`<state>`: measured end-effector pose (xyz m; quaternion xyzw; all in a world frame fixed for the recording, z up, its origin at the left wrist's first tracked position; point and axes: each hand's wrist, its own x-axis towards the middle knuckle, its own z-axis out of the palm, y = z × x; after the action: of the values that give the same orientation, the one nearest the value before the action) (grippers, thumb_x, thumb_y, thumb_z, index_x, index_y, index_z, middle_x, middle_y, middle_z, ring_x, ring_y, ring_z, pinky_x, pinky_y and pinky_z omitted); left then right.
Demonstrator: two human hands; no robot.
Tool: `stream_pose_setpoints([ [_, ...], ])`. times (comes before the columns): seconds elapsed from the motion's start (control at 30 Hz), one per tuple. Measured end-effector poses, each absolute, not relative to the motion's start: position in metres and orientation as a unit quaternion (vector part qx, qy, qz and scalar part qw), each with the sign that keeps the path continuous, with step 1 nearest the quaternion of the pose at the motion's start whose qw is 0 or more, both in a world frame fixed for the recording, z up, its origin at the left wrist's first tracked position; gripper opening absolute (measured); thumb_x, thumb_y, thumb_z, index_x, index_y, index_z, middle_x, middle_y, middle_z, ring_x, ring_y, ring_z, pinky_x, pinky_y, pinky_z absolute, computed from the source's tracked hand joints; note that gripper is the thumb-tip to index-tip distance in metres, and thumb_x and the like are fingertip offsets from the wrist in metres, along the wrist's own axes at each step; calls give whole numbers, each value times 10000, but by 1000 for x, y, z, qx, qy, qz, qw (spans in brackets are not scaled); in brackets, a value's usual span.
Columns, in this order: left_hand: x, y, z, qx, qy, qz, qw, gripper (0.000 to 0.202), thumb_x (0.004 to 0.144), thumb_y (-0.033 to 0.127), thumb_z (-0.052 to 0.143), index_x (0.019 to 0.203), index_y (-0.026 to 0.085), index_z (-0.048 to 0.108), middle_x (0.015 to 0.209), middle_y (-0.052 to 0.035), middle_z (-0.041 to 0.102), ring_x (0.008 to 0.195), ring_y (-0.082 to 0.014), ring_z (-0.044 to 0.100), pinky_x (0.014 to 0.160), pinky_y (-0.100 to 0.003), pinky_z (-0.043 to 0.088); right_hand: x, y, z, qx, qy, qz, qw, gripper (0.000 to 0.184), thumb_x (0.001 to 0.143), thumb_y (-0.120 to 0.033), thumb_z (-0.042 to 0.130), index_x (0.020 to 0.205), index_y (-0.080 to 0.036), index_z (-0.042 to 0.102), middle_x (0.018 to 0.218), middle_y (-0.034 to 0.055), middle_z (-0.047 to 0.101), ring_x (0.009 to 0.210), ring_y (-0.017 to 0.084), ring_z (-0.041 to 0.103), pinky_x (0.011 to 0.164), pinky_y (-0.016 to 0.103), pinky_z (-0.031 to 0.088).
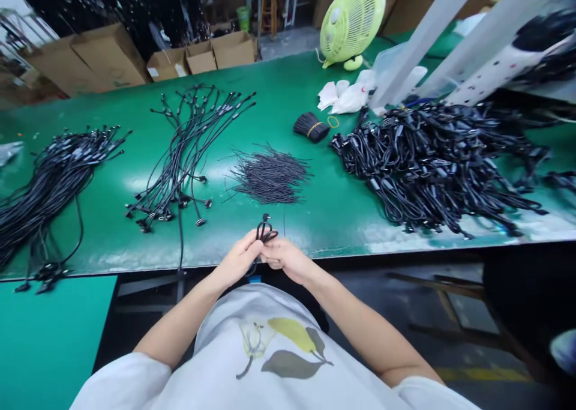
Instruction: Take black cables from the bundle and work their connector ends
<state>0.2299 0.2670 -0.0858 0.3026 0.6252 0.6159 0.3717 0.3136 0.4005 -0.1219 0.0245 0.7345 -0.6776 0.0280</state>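
A black cable (266, 235), folded into loops, is held at the table's front edge, one connector end poking up above the fingers. My left hand (240, 255) pinches its coil from the left. Against the same cable, my right hand (284, 257) is closed with fingers curled; whether a tie is in them is too small to tell. Just beyond my hands lies a heap of thin black twist ties (272, 174). Left of that, loose uncoiled cables (184, 158) spread out with connectors toward me. Many coiled cables (432, 164) are piled on the right.
The green table (252, 122) also bears another long cable bundle (54, 176) at far left. A banded black bundle (310, 126), a yellow rubber band (333, 122), white crumpled material (348, 96) and a green fan (353, 23) stand toward the back. Grey posts (423, 44) rise at right.
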Motion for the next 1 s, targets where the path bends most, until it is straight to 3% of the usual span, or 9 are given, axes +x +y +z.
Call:
stream_pose_setpoints([
  [0.1, 235, 266, -87, 330, 646, 583, 365, 362, 936, 462, 525, 1114, 186, 678, 1171, -123, 657, 1146, -257, 575, 1046, -358, 374, 315, 402, -126, 46, 709, -703, 42, 451, 933, -578, 318, 710, -200, 425, 519, -90, 210, 414, 80, 158, 408, 225, 232],
  [0.2, 230, 267, -94, 310, 668, 577, 354, 307, 953, 401, 488, 1064, 159, 642, 1117, -134, 675, 1031, -242, 634, 958, -348, 449, 328, 404, -112, 61, 731, -679, 26, 423, 953, -516, 369, 724, -182, 493, 539, -45, 346, 458, 97, 302, 472, 235, 300],
  [0.37, 220, 273, -109, 316, 752, 518, 257, 262, 951, 336, 436, 1021, 154, 611, 720, -46, 670, 689, -201, 646, 731, -320, 511, 343, 408, -75, 9, 937, -245, -248, 223, 980, -271, 452, 1055, -170, 636, 968, 88, 656, 893, 187, 575, 809, 313, 412],
  [0.43, 218, 275, -109, 342, 766, 488, 242, 196, 900, 331, 545, 898, 168, 654, 693, -42, 654, 722, -222, 635, 800, -357, 492, 336, 413, -72, -51, 953, -104, -279, 273, 972, -245, 479, 1208, -153, 582, 1108, 110, 644, 1047, 223, 555, 941, 367, 375],
  [0.5, 215, 274, -105, 385, 776, 450, 219, 172, 868, 330, 617, 888, 175, 688, 797, -78, 684, 859, -266, 634, 925, -423, 443, 327, 422, -80, -80, 965, -33, -247, 229, 971, -282, 493, 1080, -127, 623, 956, 104, 660, 943, 224, 569, 922, 381, 369],
  [0.6, 201, 270, -94, 452, 795, 386, 119, 423, 832, 401, 692, 1193, 188, 636, 1239, -148, 623, 1224, -343, 496, 1090, -509, 308, 321, 439, -96, -37, 974, -18, -223, 291, 980, -328, 479, 786, -150, 602, 660, 37, 565, 658, 182, 496, 711, 333, 355],
  [0.67, 193, 266, -89, 436, 794, 412, 96, 622, 842, 486, 665, 1365, 192, 498, 1451, -162, 452, 1353, -342, 374, 1109, -511, 312, 326, 446, -103, 8, 968, -27, -250, 273, 990, -318, 461, 823, -155, 603, 665, 28, 553, 644, 178, 468, 668, 323, 322],
  [0.83, 208, 278, -95, 237, 634, 647, 351, 541, 977, 529, 397, 1343, 144, 498, 1336, -180, 571, 1234, -290, 545, 1015, -448, 454, 332, 438, -109, 26, 969, -50, -240, 257, 980, -356, 477, 887, -151, 602, 744, 52, 558, 719, 194, 462, 709, 326, 310],
  [1.0, 231, 301, -104, 216, 561, 721, 344, 403, 965, 420, 512, 1292, 190, 566, 1385, -113, 556, 1319, -252, 473, 1145, -409, 305, 320, 428, -124, 13, 983, -107, -151, 201, 969, -258, 463, 853, -139, 576, 787, 83, 558, 751, 214, 475, 700, 339, 328],
])
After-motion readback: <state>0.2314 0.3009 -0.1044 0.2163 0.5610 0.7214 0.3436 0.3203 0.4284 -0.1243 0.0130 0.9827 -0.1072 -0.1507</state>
